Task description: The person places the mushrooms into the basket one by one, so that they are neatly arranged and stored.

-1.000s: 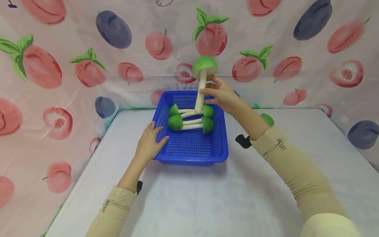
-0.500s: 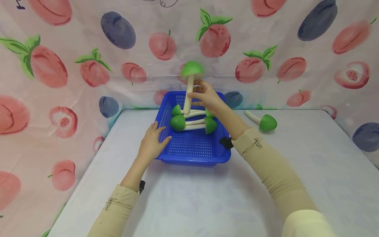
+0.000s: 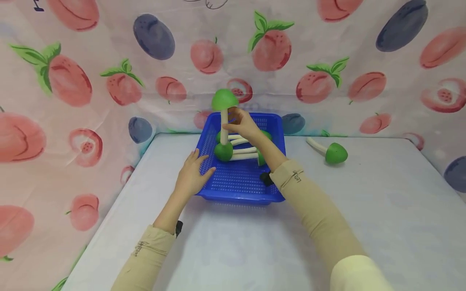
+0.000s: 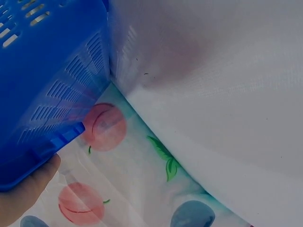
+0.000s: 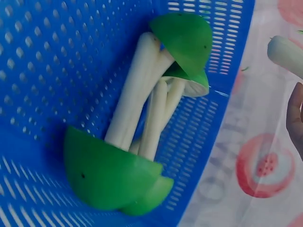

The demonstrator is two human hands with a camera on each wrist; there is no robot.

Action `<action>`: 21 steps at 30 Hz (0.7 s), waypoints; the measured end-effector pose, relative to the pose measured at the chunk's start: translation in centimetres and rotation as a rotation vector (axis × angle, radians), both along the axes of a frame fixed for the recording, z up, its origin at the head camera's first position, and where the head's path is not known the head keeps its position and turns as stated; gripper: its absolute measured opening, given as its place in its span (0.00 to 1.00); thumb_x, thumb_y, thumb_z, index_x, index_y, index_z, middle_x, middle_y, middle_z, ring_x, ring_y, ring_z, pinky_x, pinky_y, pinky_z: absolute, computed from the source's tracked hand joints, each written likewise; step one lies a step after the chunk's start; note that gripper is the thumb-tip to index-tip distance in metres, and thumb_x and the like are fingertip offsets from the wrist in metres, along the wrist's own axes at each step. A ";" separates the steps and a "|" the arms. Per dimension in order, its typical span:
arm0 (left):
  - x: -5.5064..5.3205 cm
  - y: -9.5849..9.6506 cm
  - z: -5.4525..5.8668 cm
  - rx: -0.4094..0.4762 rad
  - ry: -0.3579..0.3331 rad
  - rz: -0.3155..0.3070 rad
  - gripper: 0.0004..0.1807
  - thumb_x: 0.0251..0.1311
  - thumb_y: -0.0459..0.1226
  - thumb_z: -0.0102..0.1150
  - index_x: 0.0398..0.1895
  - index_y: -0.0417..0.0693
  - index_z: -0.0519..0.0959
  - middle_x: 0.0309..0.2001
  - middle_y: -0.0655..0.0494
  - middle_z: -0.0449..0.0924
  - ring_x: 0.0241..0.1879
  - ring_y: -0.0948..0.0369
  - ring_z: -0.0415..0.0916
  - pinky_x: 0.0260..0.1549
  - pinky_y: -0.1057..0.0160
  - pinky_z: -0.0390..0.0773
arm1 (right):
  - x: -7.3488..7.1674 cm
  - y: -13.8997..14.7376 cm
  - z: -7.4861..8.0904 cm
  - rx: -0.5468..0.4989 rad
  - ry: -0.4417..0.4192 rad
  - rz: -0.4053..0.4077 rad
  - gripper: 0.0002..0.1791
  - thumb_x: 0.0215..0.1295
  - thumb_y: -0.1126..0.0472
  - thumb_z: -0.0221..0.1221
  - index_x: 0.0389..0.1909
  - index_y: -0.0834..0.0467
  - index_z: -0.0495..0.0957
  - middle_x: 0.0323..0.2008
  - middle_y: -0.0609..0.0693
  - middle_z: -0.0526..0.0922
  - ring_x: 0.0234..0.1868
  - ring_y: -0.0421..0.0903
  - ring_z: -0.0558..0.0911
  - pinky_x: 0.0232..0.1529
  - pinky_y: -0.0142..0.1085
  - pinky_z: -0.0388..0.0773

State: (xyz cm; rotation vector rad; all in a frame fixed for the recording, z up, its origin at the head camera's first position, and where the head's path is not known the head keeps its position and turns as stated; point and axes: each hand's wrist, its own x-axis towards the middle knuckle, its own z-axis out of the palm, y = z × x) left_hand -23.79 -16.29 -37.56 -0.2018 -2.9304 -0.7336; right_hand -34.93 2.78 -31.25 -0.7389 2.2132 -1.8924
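My right hand (image 3: 243,124) pinches the pale stem of a green-capped toy mushroom (image 3: 224,99) between thumb and fingers. It is held upright, cap on top, above the left part of a blue plastic basket (image 3: 236,197). In the right wrist view, only the end of its stem (image 5: 287,54) and part of the hand show at the right edge. Several similar mushrooms (image 5: 109,175) lie in the basket, stems side by side and caps at both ends. Spread fairly straight, the fingers of my left hand (image 3: 190,176) rest on the basket's left rim (image 4: 61,139).
Another green-capped mushroom (image 3: 335,153) lies on the white table (image 3: 364,210), right of the basket. Behind the table hangs a fruit-print cloth (image 3: 225,24), close to the basket's back edge. The same cloth runs along the left side.
My right hand has carried the upright mushroom left and lower over the basket. The mushroom on the table now shows fully beside the arm. My left hand stays at the rim.
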 end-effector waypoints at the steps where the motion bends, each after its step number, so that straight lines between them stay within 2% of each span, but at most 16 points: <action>1: 0.0 0.1 0.0 0.002 0.000 -0.002 0.31 0.63 0.51 0.52 0.65 0.42 0.68 0.72 0.37 0.51 0.73 0.44 0.45 0.67 0.41 0.54 | -0.1 -0.1 -0.2 0.020 0.015 0.010 0.24 0.62 0.70 0.56 0.60 0.66 0.66 0.50 0.61 0.74 0.49 0.55 0.78 0.52 0.48 0.78; 9: 0.0 0.5 0.2 0.004 0.009 -0.010 0.32 0.63 0.50 0.53 0.65 0.42 0.67 0.72 0.37 0.51 0.73 0.44 0.45 0.67 0.41 0.55 | -0.9 0.0 -0.8 0.279 0.130 0.144 0.25 0.61 0.70 0.58 0.60 0.67 0.67 0.51 0.64 0.75 0.52 0.58 0.77 0.51 0.44 0.79; 14: 0.0 0.4 0.2 0.005 0.006 -0.012 0.33 0.63 0.49 0.53 0.67 0.41 0.64 0.72 0.37 0.51 0.73 0.44 0.45 0.67 0.41 0.55 | -1.0 0.1 -0.7 0.403 0.129 0.233 0.25 0.61 0.70 0.58 0.60 0.67 0.67 0.52 0.65 0.75 0.51 0.60 0.79 0.50 0.47 0.79; 21: 0.1 0.1 0.1 0.009 -0.001 0.002 0.38 0.63 0.53 0.52 0.69 0.38 0.60 0.72 0.37 0.52 0.73 0.45 0.45 0.68 0.41 0.54 | -1.0 0.3 -1.2 0.445 0.064 0.289 0.24 0.60 0.72 0.58 0.59 0.69 0.67 0.53 0.67 0.75 0.53 0.60 0.79 0.49 0.44 0.80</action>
